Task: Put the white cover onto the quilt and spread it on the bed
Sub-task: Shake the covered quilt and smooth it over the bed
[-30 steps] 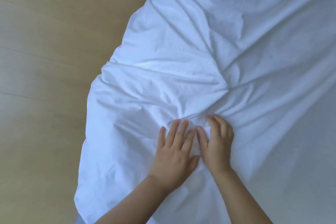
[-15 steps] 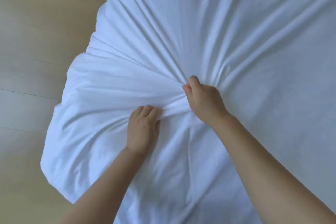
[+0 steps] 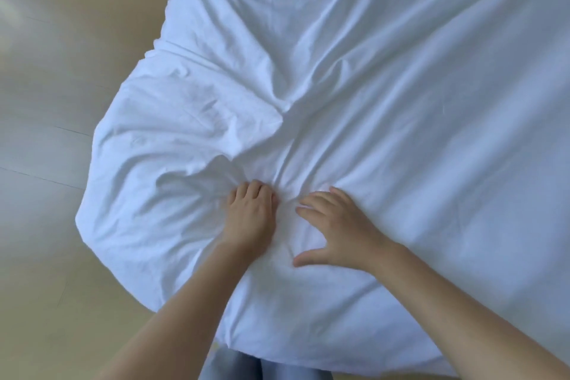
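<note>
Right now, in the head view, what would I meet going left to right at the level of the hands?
floor → cover → left hand, gripping a bunch of the cover → right hand, fingers spread on it → more cover out to the right edge.

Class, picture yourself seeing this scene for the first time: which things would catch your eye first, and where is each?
A crumpled white cover fills the centre and right, its creases converging low in the middle. There the left hand digs curled fingers into a bunch of the fabric, while the right hand is beside it with fingers spread. Tan floor shows on the left.
</note>
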A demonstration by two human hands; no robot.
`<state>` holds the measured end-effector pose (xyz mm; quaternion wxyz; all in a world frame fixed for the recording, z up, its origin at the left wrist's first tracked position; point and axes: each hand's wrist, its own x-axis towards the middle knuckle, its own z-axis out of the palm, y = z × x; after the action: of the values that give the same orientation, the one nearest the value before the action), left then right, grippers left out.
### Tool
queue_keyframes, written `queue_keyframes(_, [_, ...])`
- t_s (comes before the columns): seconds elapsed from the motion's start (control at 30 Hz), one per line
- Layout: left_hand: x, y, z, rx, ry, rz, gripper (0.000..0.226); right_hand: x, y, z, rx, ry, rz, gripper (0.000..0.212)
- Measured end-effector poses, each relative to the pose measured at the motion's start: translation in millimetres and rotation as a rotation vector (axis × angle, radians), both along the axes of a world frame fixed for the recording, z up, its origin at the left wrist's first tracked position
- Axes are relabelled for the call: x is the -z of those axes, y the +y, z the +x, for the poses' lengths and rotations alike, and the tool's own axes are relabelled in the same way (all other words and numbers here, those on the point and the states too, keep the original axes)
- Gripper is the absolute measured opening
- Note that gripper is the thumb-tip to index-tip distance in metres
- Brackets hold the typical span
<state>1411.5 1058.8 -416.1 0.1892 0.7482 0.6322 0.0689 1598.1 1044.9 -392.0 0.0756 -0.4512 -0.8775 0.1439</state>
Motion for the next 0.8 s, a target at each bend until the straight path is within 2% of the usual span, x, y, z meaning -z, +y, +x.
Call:
queue_keyframes(0.07, [-7.3, -8.7, 4.0, 0.02, -0.068, 0.026, 0.028, -5.3, -11.5, 7.9, -0.029, -0.047, 0.005, 0.078])
queue_keyframes(0.1, [-13.4, -17.7, 6.0, 0.033, -0.114, 0.031, 0.029, -6.3, -18.6, 11.1, -0.036, -0.044, 0.029, 0.065])
queue_keyframes(0.2, [-26.6, -53.9, 14.5, 0.116, -0.167, 0.044, 0.04, -0.5, -36.3, 15.6, -0.034, -0.031, 0.189, 0.01])
queue_keyframes(0.3, [-24.4, -86.0, 24.5, 0.181, -0.105, 0.123, 0.036, -3.8, -38.5, 11.9, 0.064, -0.037, 0.305, 0.017])
queue_keyframes(0.4, [-22.8, -88.5, 38.7, 0.07, -0.046, 0.121, 0.03, -15.6, -42.8, 13.2, 0.118, -0.026, 0.341, 0.022])
queue_keyframes(0.57, [-55.5, -101.6, 55.4, -0.09, -0.147, 0.093, 0.036, -36.0, -95.4, 68.3, 0.264, -0.103, 0.287, 0.029])
queue_keyframes(0.67, [-75.2, -131.1, 78.6, 0.025, -0.244, 0.068, 0.037, -40.8, -136.5, 108.3, 0.396, -0.096, 0.206, 0.025])
queue_keyframes(0.8, [-88.6, -170.9, 146.9, 0.168, -0.214, -0.077, 0.047, -52.2, -166.3, 136.8, 0.421, -0.104, 0.193, 0.022])
